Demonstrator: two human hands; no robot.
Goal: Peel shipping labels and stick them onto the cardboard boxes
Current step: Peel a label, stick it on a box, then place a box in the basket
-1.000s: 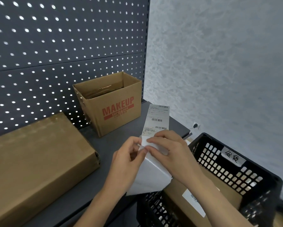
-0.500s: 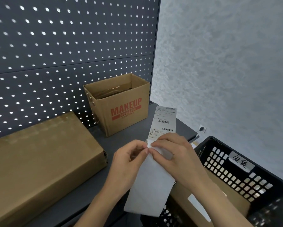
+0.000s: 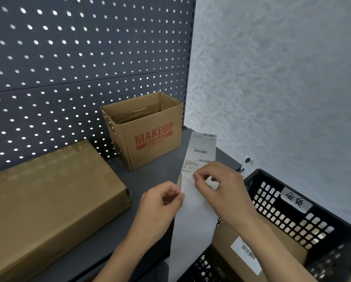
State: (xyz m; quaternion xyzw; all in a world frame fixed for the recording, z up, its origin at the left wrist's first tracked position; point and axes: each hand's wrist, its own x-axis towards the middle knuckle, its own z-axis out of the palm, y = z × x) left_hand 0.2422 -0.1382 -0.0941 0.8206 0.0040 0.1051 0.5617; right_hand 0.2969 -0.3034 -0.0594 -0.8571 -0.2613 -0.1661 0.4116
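Observation:
I hold a long strip in front of me, over the shelf's edge. Its upper part is a printed shipping label [image 3: 201, 151] with barcodes; its lower part is plain white backing paper [image 3: 193, 224] hanging down. My left hand [image 3: 160, 202] pinches the backing at its left edge. My right hand [image 3: 221, 186] pinches the label's lower end, just above the left hand. A large closed cardboard box [image 3: 48, 200] lies on the shelf at left. An open box marked MAKEUP [image 3: 146, 137] stands behind.
A dark shelf [image 3: 156, 176] carries the boxes in front of a perforated back panel [image 3: 89, 58]. At lower right a black plastic crate [image 3: 292, 210] with a handwritten tag holds a cardboard box [image 3: 272, 241] bearing a barcode label. A grey wall is at right.
The backing paper has come further off the label and hangs longer. My hands have moved apart, the left hand lower than before. The view has shifted to the left.

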